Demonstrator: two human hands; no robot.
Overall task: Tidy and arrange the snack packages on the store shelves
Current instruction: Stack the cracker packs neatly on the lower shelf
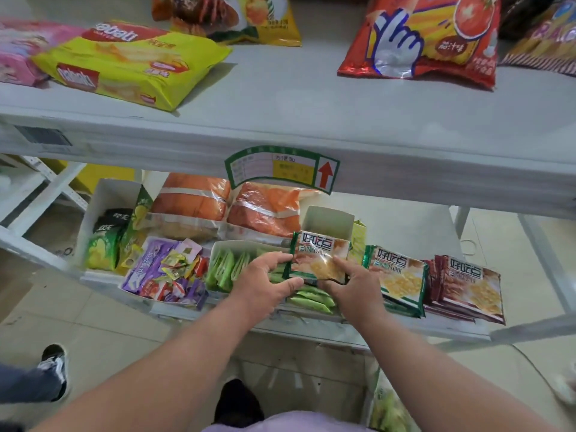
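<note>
Two shelves sit one above the other. On the upper shelf (280,98) a wafer bag (131,63) lies at the left and a chip bag (427,39) at the right, well apart. On the lower shelf (405,229), two big bags (230,210) lie side by side at the back. A box of candy (168,269) sits at the front left, and just right of it is a box of packets (230,263). Both hands hold a cracker pack (321,257) over that box, the left hand (265,279) at its left edge, the right hand (352,282) at its bottom. Right of it lie two cracker stacks (436,282), side by side.
</note>
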